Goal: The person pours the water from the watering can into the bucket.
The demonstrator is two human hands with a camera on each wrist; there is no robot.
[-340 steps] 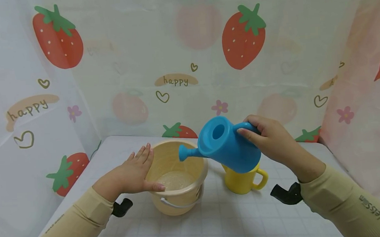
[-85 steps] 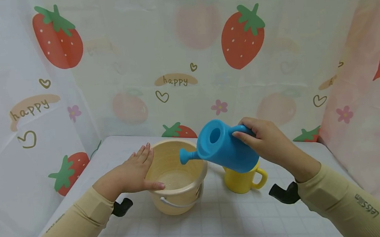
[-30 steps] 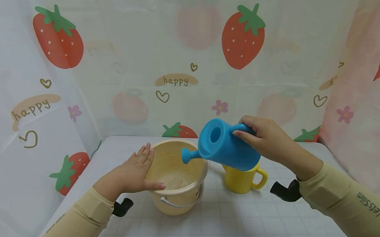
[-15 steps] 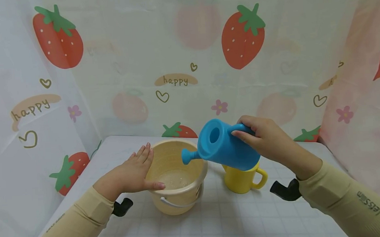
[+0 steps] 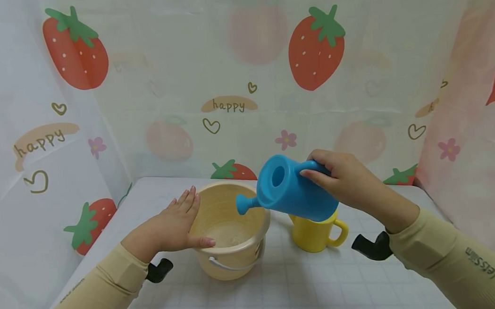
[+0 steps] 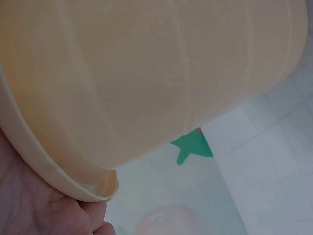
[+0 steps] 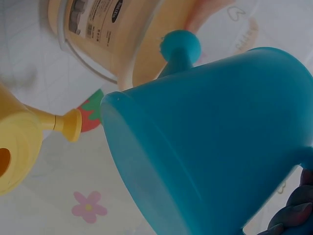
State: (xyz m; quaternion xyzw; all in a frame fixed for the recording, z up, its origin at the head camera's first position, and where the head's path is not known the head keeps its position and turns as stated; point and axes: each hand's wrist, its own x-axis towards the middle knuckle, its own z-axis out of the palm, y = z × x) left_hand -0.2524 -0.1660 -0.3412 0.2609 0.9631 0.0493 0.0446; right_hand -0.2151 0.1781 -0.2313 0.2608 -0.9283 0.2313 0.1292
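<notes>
In the head view my right hand (image 5: 347,179) grips the handle of a blue watering can (image 5: 301,196), its fingers curled round it. The can is tilted to the left, its spout head over the opening of a cream bucket (image 5: 233,264). Rippled water shows at the bucket's bottom. My left hand (image 5: 167,228) rests on the bucket's left rim, fingers straight and thumb along the near edge. The left wrist view shows the bucket's outer wall (image 6: 161,73) and the palm (image 6: 34,196) against the rim. In the right wrist view the blue watering can (image 7: 210,132) fills the middle.
A yellow watering can (image 5: 314,235) stands on the table just right of the bucket, partly behind the blue one; its spout (image 7: 68,125) shows in the right wrist view. The bucket's white handle (image 5: 237,268) hangs at its front. Strawberry-printed curtains (image 5: 224,56) surround the white table (image 5: 306,288).
Since the oldest frame the blue watering can has shifted slightly left and tipped a little further. The ripples in the bucket's water vary. My left hand has stayed on the rim.
</notes>
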